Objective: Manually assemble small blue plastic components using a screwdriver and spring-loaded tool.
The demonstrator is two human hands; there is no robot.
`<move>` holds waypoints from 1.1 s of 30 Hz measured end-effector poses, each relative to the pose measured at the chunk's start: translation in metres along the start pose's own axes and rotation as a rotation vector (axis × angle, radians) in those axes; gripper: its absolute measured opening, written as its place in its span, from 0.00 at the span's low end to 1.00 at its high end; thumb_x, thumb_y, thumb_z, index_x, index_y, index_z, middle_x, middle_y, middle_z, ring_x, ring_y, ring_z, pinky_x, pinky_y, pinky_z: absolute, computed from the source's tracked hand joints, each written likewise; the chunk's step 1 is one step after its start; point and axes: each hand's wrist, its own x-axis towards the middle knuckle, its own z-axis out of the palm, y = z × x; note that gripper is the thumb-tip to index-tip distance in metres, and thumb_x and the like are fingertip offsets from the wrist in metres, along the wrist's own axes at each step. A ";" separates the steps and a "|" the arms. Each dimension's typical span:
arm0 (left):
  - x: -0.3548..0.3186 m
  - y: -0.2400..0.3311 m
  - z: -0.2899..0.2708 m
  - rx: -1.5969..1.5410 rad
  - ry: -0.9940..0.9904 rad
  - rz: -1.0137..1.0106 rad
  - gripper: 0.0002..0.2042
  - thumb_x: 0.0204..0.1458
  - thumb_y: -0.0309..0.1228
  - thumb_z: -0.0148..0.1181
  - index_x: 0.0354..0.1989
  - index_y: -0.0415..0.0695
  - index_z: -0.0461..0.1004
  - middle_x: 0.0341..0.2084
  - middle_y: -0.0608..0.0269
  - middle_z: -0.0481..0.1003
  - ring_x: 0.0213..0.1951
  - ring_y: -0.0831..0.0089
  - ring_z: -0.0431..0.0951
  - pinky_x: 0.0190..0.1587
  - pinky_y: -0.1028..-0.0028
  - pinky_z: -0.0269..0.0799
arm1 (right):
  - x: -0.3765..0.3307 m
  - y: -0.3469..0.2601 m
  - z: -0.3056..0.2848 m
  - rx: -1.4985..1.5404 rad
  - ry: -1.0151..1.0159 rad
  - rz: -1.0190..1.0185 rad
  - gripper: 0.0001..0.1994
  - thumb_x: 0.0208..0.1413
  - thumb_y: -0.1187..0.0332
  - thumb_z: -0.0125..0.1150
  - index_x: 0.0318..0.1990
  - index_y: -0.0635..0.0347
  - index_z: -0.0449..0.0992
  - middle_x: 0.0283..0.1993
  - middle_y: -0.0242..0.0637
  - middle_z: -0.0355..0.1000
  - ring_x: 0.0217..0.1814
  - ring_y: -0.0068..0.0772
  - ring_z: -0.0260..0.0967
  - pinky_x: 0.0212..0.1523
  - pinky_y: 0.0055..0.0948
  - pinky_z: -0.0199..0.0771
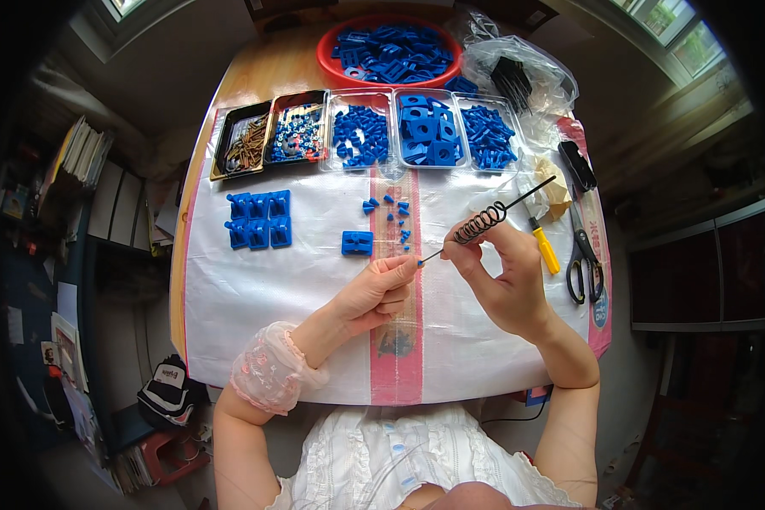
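Observation:
My left hand (381,293) is closed, with thumb and forefinger pinching a small blue plastic piece (421,263). My right hand (510,276) grips a spring-coiled hand drill (482,223), a thin black rod with a wide spiral around it. Its slender tip reaches the blue piece at my left fingertips; whether it has entered it cannot be made out. Just beyond my left hand lies one blue block (357,243) with a part on it. Several loose small blue pieces (388,200) are scattered to its right. Farther left, several blue blocks with fitted parts (259,219) stand in two rows.
Along the back stand trays of brass-coloured screws (248,146), small nuts (297,132), blue pegs (361,136), square blue plates (427,129) and more blue pieces (489,136). Behind is a red basin (324,61). Scissors (579,255) and a yellow-handled screwdriver (545,246) lie right.

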 end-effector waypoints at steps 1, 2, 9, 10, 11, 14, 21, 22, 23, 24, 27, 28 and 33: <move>0.000 0.000 0.000 0.001 0.002 0.000 0.10 0.67 0.45 0.61 0.36 0.57 0.73 0.16 0.86 0.54 0.15 0.92 0.47 0.17 0.81 0.40 | 0.000 0.000 0.000 -0.001 -0.001 -0.001 0.05 0.57 0.78 0.69 0.38 0.64 0.78 0.30 0.35 0.75 0.28 0.26 0.68 0.30 0.27 0.68; 0.000 0.000 0.000 0.002 0.005 -0.001 0.10 0.67 0.45 0.61 0.35 0.57 0.73 0.16 0.86 0.55 0.15 0.92 0.47 0.17 0.81 0.40 | 0.000 0.000 0.000 0.002 0.000 0.000 0.05 0.57 0.78 0.69 0.38 0.64 0.78 0.30 0.35 0.75 0.28 0.26 0.68 0.30 0.27 0.68; 0.000 0.000 0.001 0.006 0.013 0.002 0.11 0.67 0.45 0.60 0.34 0.58 0.71 0.16 0.86 0.55 0.16 0.92 0.48 0.17 0.82 0.41 | 0.000 0.000 0.001 0.002 0.002 -0.006 0.05 0.57 0.78 0.69 0.39 0.64 0.78 0.30 0.35 0.74 0.28 0.26 0.68 0.30 0.27 0.68; 0.000 0.000 0.000 0.007 0.010 0.002 0.11 0.67 0.45 0.60 0.34 0.58 0.71 0.16 0.86 0.55 0.16 0.92 0.48 0.17 0.82 0.41 | 0.000 0.001 0.001 0.000 0.002 -0.007 0.05 0.57 0.78 0.69 0.39 0.64 0.78 0.30 0.35 0.74 0.28 0.26 0.68 0.30 0.27 0.68; 0.000 0.000 0.000 0.008 0.008 0.003 0.11 0.67 0.45 0.60 0.34 0.58 0.71 0.16 0.86 0.55 0.16 0.92 0.48 0.17 0.82 0.41 | 0.000 0.001 0.001 0.000 0.001 -0.008 0.05 0.57 0.78 0.69 0.39 0.64 0.78 0.30 0.35 0.75 0.28 0.26 0.68 0.29 0.27 0.68; 0.000 0.000 0.001 0.010 0.018 -0.005 0.11 0.67 0.45 0.60 0.34 0.58 0.71 0.16 0.86 0.55 0.16 0.92 0.48 0.17 0.82 0.41 | 0.000 0.001 0.000 -0.004 -0.001 -0.009 0.05 0.57 0.78 0.69 0.39 0.64 0.78 0.30 0.35 0.75 0.28 0.26 0.68 0.29 0.27 0.68; 0.001 -0.001 -0.001 0.012 0.015 -0.006 0.11 0.67 0.46 0.60 0.35 0.58 0.72 0.16 0.86 0.54 0.15 0.91 0.47 0.17 0.81 0.41 | 0.000 -0.001 0.000 0.004 -0.003 -0.005 0.06 0.56 0.79 0.69 0.40 0.65 0.78 0.31 0.35 0.75 0.28 0.27 0.69 0.30 0.27 0.69; 0.001 -0.001 -0.001 0.012 0.011 -0.004 0.11 0.67 0.46 0.60 0.35 0.58 0.72 0.16 0.86 0.54 0.15 0.91 0.47 0.17 0.81 0.41 | 0.000 -0.002 0.000 0.005 -0.003 -0.003 0.06 0.56 0.79 0.69 0.40 0.65 0.78 0.31 0.35 0.75 0.28 0.27 0.69 0.30 0.27 0.69; 0.001 -0.001 -0.002 0.013 0.007 -0.003 0.11 0.67 0.46 0.60 0.35 0.58 0.72 0.16 0.86 0.54 0.15 0.91 0.47 0.17 0.81 0.40 | 0.000 -0.002 0.000 0.004 -0.004 -0.003 0.06 0.56 0.79 0.69 0.40 0.65 0.78 0.31 0.35 0.75 0.28 0.27 0.69 0.30 0.27 0.69; 0.001 -0.001 -0.002 0.014 0.003 -0.001 0.11 0.67 0.46 0.60 0.35 0.58 0.72 0.16 0.86 0.54 0.15 0.91 0.47 0.17 0.81 0.40 | 0.000 -0.001 0.000 0.003 -0.006 -0.002 0.06 0.56 0.79 0.68 0.40 0.65 0.78 0.31 0.35 0.75 0.28 0.27 0.68 0.30 0.27 0.69; 0.001 -0.001 -0.002 0.020 0.007 -0.003 0.11 0.67 0.46 0.60 0.35 0.58 0.72 0.16 0.86 0.54 0.15 0.91 0.47 0.17 0.81 0.40 | 0.000 -0.001 0.000 -0.003 -0.009 -0.003 0.06 0.57 0.79 0.68 0.40 0.65 0.78 0.31 0.36 0.75 0.28 0.27 0.68 0.30 0.28 0.69; 0.001 -0.001 -0.001 0.020 0.010 -0.005 0.11 0.67 0.46 0.60 0.35 0.58 0.72 0.16 0.86 0.54 0.15 0.91 0.47 0.17 0.81 0.40 | 0.000 -0.001 0.000 -0.005 -0.010 -0.004 0.06 0.57 0.79 0.68 0.40 0.65 0.78 0.31 0.36 0.75 0.28 0.27 0.68 0.30 0.28 0.69; 0.001 -0.001 -0.001 0.019 0.013 -0.002 0.11 0.67 0.46 0.60 0.34 0.58 0.72 0.16 0.86 0.54 0.15 0.91 0.47 0.17 0.81 0.40 | 0.000 -0.002 0.000 -0.003 -0.005 -0.007 0.06 0.57 0.78 0.68 0.39 0.65 0.78 0.31 0.36 0.75 0.28 0.28 0.68 0.30 0.28 0.69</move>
